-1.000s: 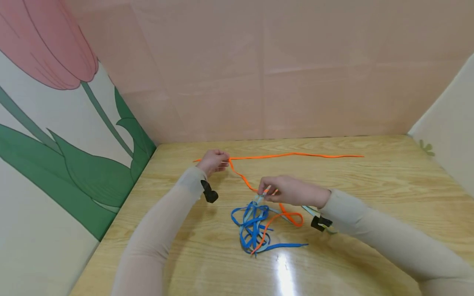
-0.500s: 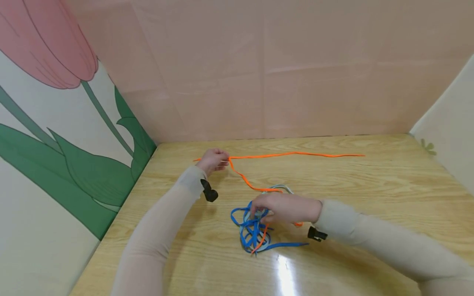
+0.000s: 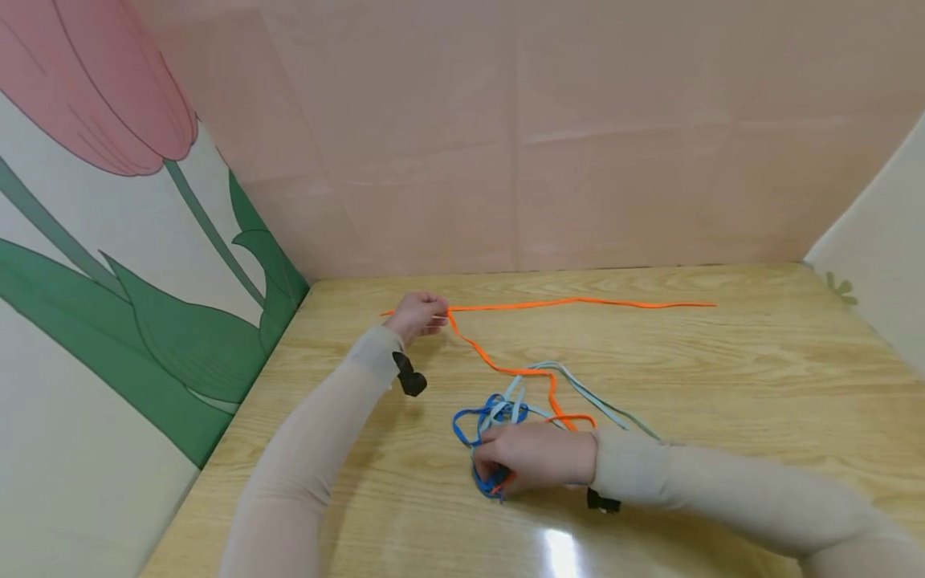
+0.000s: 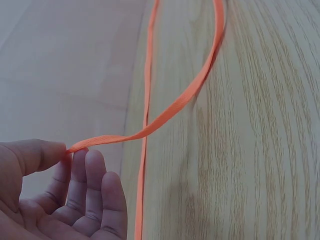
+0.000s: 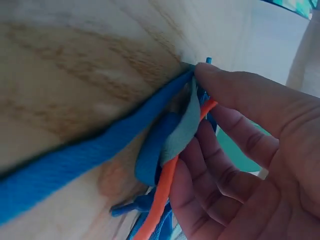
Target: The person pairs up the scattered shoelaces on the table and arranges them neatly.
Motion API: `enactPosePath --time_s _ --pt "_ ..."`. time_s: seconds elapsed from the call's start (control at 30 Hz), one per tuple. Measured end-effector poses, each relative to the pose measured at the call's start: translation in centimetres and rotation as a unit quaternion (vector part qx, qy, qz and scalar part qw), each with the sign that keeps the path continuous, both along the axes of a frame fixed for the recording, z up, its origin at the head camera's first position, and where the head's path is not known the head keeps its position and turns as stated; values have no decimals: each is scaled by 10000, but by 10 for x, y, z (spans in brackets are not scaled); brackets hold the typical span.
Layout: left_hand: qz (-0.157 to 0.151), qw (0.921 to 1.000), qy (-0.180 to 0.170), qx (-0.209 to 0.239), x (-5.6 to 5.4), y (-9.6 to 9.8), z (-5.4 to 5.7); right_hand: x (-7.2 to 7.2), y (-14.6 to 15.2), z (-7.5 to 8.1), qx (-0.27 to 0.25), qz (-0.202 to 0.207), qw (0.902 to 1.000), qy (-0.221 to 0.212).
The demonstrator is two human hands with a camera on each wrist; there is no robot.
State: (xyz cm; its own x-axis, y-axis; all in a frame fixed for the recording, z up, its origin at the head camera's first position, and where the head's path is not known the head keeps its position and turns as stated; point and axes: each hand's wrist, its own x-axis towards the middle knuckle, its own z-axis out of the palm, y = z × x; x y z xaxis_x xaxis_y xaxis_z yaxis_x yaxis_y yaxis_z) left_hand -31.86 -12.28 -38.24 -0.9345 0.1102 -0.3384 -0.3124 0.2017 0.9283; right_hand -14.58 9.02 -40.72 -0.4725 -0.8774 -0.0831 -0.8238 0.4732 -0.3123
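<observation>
In the head view my left hand (image 3: 419,315) is near the table's far left, raised a little over a straight orange shoelace (image 3: 607,302). Between thumb and fingertips it pinches a second orange shoelace (image 4: 172,108), which runs down toward a tangle. My right hand (image 3: 540,454) is low over that tangle of blue shoelaces (image 3: 463,423) and pale blue shoelaces (image 3: 517,401). From the right wrist, blue, pale and orange strands pass between the thumb (image 5: 235,82) and the bent fingers. I cannot tell whether the right hand grips any strand.
The wooden table (image 3: 723,377) ends at a pink backdrop (image 3: 549,160). A wall with a printed tulip (image 3: 94,88) stands on the left. Loose pale blue laces (image 3: 587,393) arc beyond the right forearm. Each wrist wears a small black device (image 3: 409,376).
My right hand has let go of a pale blue lace end and moved down over the tangle to its near side. The left hand has stayed put with its orange shoelace.
</observation>
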Motion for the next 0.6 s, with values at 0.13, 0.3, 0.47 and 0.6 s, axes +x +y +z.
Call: enactPosePath --time_s 0.13,0.3,0.47,0.6 --pt "17 10000 -26 19 0 0 0 1 0 -1 56 -50 10000 22" --pt "13 10000 -20 3 0 0 1 -1 1 0 90 3 9998 -200" --pt "4 10000 -22 -46 1 0 1 -3 4 1 25 155 9994 -321" --pt "-2 10000 1 -59 1 1 0 -7 10 5 -204 130 9975 -670"
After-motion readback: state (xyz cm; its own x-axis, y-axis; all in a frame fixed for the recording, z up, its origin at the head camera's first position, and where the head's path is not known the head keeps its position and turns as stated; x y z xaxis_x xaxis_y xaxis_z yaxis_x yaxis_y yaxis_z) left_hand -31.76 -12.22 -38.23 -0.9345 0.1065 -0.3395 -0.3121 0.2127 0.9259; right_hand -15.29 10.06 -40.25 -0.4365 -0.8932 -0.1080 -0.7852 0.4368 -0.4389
